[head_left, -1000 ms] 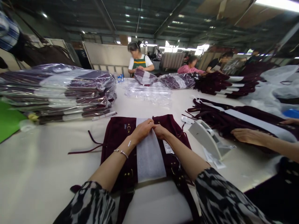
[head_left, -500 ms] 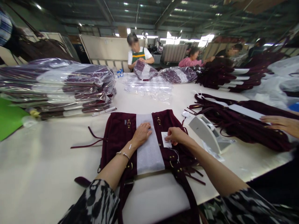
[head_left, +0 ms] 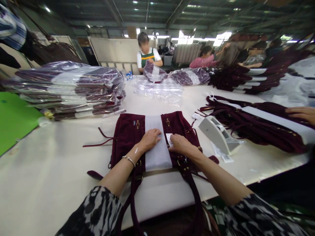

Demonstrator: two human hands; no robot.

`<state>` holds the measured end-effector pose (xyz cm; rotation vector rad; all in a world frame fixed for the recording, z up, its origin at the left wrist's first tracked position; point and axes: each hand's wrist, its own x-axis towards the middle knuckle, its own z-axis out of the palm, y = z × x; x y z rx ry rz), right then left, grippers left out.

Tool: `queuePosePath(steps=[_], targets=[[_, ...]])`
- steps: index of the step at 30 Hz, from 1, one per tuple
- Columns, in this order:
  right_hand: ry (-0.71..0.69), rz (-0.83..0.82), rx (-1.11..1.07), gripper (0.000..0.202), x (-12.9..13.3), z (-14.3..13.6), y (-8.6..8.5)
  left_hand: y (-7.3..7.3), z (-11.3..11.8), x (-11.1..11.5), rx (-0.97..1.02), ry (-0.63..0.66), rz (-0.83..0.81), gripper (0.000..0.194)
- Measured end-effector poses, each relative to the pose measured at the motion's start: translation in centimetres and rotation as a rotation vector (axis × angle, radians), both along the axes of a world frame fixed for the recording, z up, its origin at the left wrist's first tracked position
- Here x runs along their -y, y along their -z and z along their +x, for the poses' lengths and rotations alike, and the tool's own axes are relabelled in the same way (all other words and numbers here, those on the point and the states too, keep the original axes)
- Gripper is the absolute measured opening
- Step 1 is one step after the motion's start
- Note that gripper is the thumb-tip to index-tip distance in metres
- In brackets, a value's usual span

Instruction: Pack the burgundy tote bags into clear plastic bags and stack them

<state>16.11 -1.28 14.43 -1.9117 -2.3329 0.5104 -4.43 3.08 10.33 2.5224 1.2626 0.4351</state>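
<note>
A dark maroon bag lies flat on the white table in front of me, with a white foam strip laid down its middle. My left hand rests palm down on the strip, fingers spread. My right hand presses a small white tag against the bag just right of the strip. The bag's straps hang over the table's near edge.
A stack of bagged maroon bags stands at the left by a green sheet. A white tape dispenser sits at the right, beside more maroon bags under another person's hand. Loose clear plastic bags and other people are at the far end.
My hands parted from the strip's top; the left settled flat on the strip, and the right took the tag and brought it in beside the strip. The co-worker's hand drew back right.
</note>
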Motion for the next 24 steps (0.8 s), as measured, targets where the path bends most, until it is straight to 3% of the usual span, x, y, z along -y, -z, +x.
queuePosePath(steps=[5, 8, 11, 15, 19, 22, 24], targets=[[0.036, -0.018, 0.022, 0.028, -0.6, -0.5, -0.3, -0.1, -0.6, 0.5, -0.008, 0.014, -0.017, 0.032], [0.125, -0.022, -0.016, 0.027, -1.1, 1.4, -0.3, -1.4, -2.0, 1.3, -0.002, 0.010, -0.021, 0.031], [0.219, -0.038, -0.073, 0.036, -0.7, 3.4, 0.2, -2.9, -4.1, 3.5, 0.014, -0.038, -0.018, 0.030], [0.268, 0.007, -0.096, 0.047, 1.1, 4.1, -0.1, -4.8, -6.8, 10.0, 0.100, -0.026, -0.046, 0.030], [0.174, 0.218, 0.039, 0.033, 4.2, 4.6, -3.0, -5.1, -8.4, 19.7, 0.098, 0.132, -0.210, 0.031], [-0.098, 0.185, 0.021, 0.034, 8.2, 6.3, -4.5, -4.2, -9.4, 26.1, 0.023, 0.210, -0.241, 0.048], [-0.387, 0.093, -0.029, 0.054, 11.6, 7.7, -3.8, -3.6, -10.1, 28.8, -0.004, 0.215, -0.227, 0.060]])
